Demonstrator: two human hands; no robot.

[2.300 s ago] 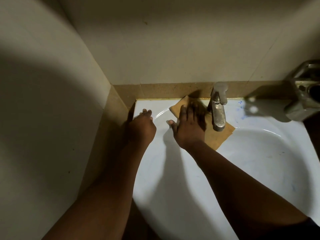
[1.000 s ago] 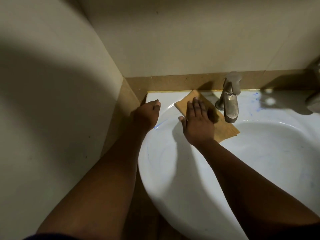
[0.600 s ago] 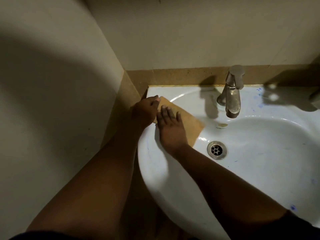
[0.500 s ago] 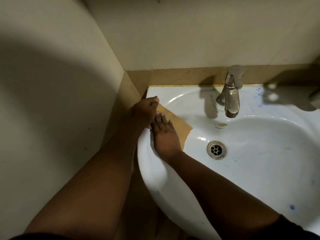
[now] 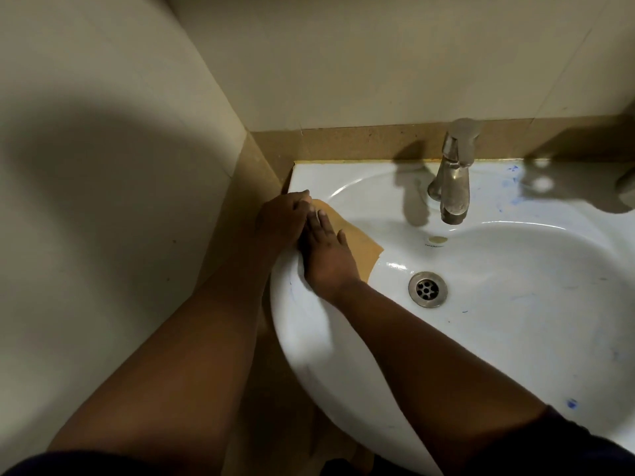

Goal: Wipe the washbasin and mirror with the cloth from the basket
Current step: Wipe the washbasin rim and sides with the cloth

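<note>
Setting was a bathroom corner. A white ceramic washbasin (image 5: 515,338) with a round metal drain (image 5: 427,289) sat against plain cream wall tiles (image 5: 378,56). A dull steel tap (image 5: 453,173) stood beyond and right of the hands, before a tan stone border strip (image 5: 360,140).

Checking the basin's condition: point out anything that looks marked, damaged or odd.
Blue smears dot the washbasin: behind the tap near the back rim, and one spot at the front right rim. A yellowish mark sits below the spout. Nothing looks broken.
</note>
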